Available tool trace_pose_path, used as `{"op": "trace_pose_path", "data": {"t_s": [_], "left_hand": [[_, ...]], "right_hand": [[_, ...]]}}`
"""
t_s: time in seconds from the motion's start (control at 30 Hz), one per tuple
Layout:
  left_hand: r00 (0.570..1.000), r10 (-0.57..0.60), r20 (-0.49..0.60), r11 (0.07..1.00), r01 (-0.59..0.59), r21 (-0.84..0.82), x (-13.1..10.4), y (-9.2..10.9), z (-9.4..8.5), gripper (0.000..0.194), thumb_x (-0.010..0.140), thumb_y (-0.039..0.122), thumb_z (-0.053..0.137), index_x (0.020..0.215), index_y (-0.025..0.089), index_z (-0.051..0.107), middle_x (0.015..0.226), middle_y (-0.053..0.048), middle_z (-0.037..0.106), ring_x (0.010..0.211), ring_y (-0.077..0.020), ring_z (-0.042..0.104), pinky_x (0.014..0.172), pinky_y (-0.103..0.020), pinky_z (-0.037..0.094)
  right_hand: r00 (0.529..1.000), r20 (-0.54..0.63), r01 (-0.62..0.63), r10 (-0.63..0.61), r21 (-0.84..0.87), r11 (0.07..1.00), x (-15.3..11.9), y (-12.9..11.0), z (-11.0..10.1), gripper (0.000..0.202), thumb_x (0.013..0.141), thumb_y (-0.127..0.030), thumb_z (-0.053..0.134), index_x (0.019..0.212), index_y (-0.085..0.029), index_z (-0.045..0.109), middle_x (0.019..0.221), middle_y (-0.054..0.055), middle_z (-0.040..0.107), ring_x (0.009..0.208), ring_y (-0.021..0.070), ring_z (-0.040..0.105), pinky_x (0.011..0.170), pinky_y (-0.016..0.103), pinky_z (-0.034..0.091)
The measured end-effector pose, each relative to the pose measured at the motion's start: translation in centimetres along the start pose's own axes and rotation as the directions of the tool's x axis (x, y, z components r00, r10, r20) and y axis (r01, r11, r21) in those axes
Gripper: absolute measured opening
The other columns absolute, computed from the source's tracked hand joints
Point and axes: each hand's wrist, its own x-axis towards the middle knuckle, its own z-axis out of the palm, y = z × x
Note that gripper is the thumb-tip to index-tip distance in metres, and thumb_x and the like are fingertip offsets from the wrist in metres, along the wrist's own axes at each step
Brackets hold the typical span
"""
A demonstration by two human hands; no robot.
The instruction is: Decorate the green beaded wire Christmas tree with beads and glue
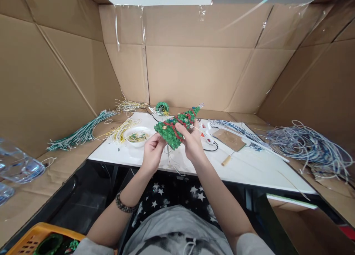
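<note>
A small green beaded Christmas tree [177, 127] with red bead garlands and a clear tip is held tilted above the white table, its top pointing up and right. My right hand [192, 142] is closed around its side, thumb across the beads. At the lower left of its base, my left hand [153, 151] is pinched; whether its fingers grip the base edge or a wire there is hidden. Thin loose wires [173, 162] hang below the tree's base.
A white bowl [130, 144] of small bits stands left. Wire bundles lie left [83, 131] and right [307, 144]. A wooden-handled tool [226, 160] and brown board [229, 138] are on the table [260, 173]. Cardboard walls surround it. An orange basket [41, 231] sits lower left.
</note>
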Motion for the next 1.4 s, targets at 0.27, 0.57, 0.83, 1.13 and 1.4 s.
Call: {"op": "trace_pose_path", "data": {"t_s": [0.27, 0.57, 0.83, 1.13, 1.4], "left_hand": [[0.990, 0.056, 0.130, 0.997, -0.062, 0.041, 0.4, -1.1, -1.4, 0.028, 0.082, 0.047, 0.071, 0.093, 0.022, 0.074, 0.106, -0.009, 0.077, 0.103, -0.0277, 0.070, 0.083, -0.043, 0.061], [0.945, 0.278, 0.173, 0.942, -0.303, 0.146, 0.1, -2.2, -2.0, 0.042, 0.078, 0.041, 0.076, 0.117, 0.025, 0.073, 0.127, -0.009, 0.071, 0.124, -0.0291, 0.063, 0.111, -0.043, 0.047], [0.917, 0.247, 0.313, 0.943, -0.302, 0.140, -0.2, -1.1, -1.5, 0.048, 0.081, 0.027, 0.074, 0.129, 0.028, 0.068, 0.138, -0.006, 0.064, 0.132, -0.0298, 0.056, 0.118, -0.042, 0.039], [0.977, 0.172, 0.127, 0.984, -0.176, 0.026, -1.1, -1.0, -0.6, 0.040, 0.074, 0.026, 0.082, 0.113, 0.024, 0.076, 0.122, -0.007, 0.074, 0.125, -0.0307, 0.062, 0.108, -0.040, 0.050], [0.965, 0.147, 0.218, 0.989, -0.151, 0.002, -1.2, -2.2, -1.0, 0.038, 0.086, 0.037, 0.072, 0.121, 0.023, 0.072, 0.128, -0.009, 0.071, 0.127, -0.0286, 0.061, 0.108, -0.040, 0.048]], "right_hand": [[0.983, 0.082, 0.163, -0.162, -0.002, 0.987, -1.3, 0.7, 0.8, 0.064, 0.068, -0.035, 0.083, 0.119, -0.026, 0.045, 0.122, 0.007, 0.066, 0.109, 0.0204, 0.067, 0.099, 0.038, 0.056], [0.966, 0.168, 0.192, -0.195, 0.034, 0.981, -2.2, 0.2, 0.7, 0.084, 0.064, -0.032, 0.089, 0.134, -0.029, 0.042, 0.124, 0.007, 0.065, 0.110, 0.0245, 0.067, 0.102, 0.044, 0.054], [0.962, 0.195, 0.193, -0.189, -0.003, 0.981, -2.2, 0.6, -0.2, 0.090, 0.062, -0.033, 0.090, 0.137, -0.030, 0.040, 0.132, 0.008, 0.062, 0.111, 0.0244, 0.066, 0.098, 0.041, 0.057], [0.962, 0.173, 0.210, -0.209, 0.016, 0.978, -2.3, 0.7, -0.8, 0.093, 0.063, -0.033, 0.090, 0.140, -0.031, 0.038, 0.129, 0.007, 0.065, 0.108, 0.0237, 0.069, 0.100, 0.043, 0.055], [0.962, 0.137, 0.228, -0.236, 0.069, 0.971, -2.4, 0.6, -1.3, 0.085, 0.066, -0.033, 0.088, 0.136, -0.033, 0.040, 0.127, 0.005, 0.066, 0.109, 0.0242, 0.069, 0.101, 0.046, 0.055]]}}
